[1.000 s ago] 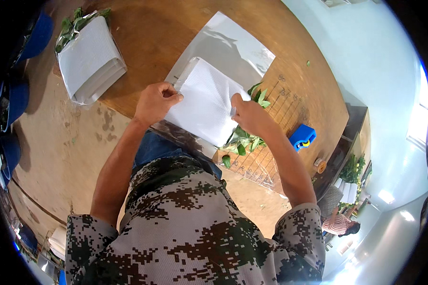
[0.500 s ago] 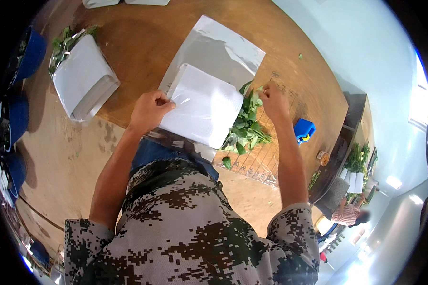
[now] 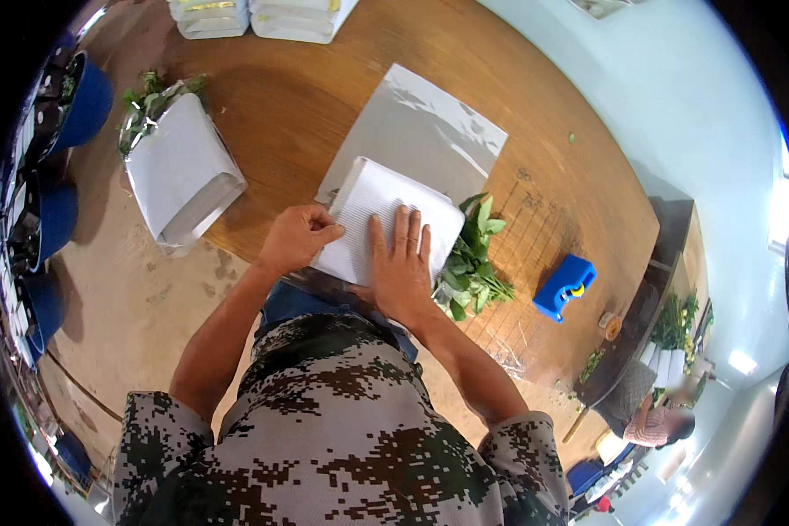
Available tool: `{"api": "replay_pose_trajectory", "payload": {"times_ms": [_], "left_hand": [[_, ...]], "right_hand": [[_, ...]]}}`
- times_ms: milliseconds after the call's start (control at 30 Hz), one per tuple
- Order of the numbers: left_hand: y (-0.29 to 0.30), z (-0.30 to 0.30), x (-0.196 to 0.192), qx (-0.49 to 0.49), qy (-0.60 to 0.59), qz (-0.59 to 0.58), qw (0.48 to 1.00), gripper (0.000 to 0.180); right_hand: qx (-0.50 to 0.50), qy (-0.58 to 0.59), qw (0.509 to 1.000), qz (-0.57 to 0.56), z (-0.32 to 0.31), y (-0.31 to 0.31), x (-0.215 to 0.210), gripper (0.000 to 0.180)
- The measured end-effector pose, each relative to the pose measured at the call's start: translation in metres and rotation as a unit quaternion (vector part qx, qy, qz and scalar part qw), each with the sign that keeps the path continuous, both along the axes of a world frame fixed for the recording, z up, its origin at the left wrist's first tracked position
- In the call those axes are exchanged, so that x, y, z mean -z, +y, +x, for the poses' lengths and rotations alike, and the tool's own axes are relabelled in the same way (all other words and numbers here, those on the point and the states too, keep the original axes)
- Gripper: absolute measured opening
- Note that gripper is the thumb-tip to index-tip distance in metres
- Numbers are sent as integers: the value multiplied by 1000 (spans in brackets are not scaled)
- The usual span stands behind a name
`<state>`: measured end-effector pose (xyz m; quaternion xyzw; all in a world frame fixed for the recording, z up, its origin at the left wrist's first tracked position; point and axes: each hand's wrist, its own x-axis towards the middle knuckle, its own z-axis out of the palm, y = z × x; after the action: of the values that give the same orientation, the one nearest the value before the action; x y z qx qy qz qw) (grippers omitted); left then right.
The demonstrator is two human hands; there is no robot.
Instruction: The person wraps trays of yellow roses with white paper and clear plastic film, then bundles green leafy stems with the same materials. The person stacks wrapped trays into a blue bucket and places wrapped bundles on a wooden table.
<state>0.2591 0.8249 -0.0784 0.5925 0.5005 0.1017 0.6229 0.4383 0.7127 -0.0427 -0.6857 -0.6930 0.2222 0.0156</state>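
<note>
A white ribbed paper-wrapped bundle (image 3: 370, 202) lies at the near edge of the round wooden table (image 3: 324, 96), on top of a clear plastic sheet (image 3: 430, 123). Green leafy stems (image 3: 472, 263) stick out of its right end. My left hand (image 3: 296, 238) is curled and pinches the bundle's left near edge. My right hand (image 3: 400, 263) lies flat, fingers spread, pressing down on the wrapping.
A second white-wrapped bundle with green leaves (image 3: 177, 167) lies at the table's left edge. A blue tape dispenser (image 3: 565, 285) sits to the right. White packs (image 3: 263, 16) are stacked at the far edge. Blue buckets (image 3: 70, 105) stand on the floor at left. Another person (image 3: 657, 421) sits at lower right.
My right hand has come back from beside the leaves at the right and now lies flat on the white bundle. My left hand stays at the bundle's left edge.
</note>
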Motion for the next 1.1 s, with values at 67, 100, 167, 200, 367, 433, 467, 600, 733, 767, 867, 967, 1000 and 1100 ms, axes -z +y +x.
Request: {"api": "replay_pose_trajectory", "payload": {"times_ms": [67,100,167,200,367,433,467,600,733,767,867,967,1000,1100], "left_hand": [[7,-6,9,-43,-21,-19,999,31],[11,-10,13,-94,-26,-15,995,34],[14,-22,22,-194,-35,-9,980,41],[16,-36,37,-152,5,2,988,43],[10,-33,109,-129,26,-277,952,52],[19,-3,89,-143,3,-242,960,50],[26,6,82,-150,-8,-224,963,49],[67,30,111,-25,49,-64,996,48],[110,69,122,57,117,75,989,46],[120,80,124,59,124,111,984,44],[151,114,148,59,37,146,987,40],[181,159,136,86,35,137,986,37],[189,171,135,108,42,172,978,34],[199,190,118,153,-17,-59,986,30]], "right_hand": [[-3,-2,1000,-3,8,13,-6,109],[-2,-4,1000,-5,14,19,-8,110],[-10,-12,1000,-19,34,29,-7,117],[-16,5,999,-30,43,40,-13,117],[-21,72,994,-80,77,75,-29,119],[-20,62,994,-93,74,76,-28,120],[-21,44,994,-97,67,72,-26,120],[-22,40,997,-66,34,35,-11,119],[-7,83,996,-21,16,12,-9,117],[-2,95,995,-27,18,14,-8,115],[16,117,992,-38,22,21,-11,110],[19,131,990,-44,27,27,-12,109],[16,128,991,-38,27,27,-12,108],[17,144,989,-23,32,25,-14,106]]}}
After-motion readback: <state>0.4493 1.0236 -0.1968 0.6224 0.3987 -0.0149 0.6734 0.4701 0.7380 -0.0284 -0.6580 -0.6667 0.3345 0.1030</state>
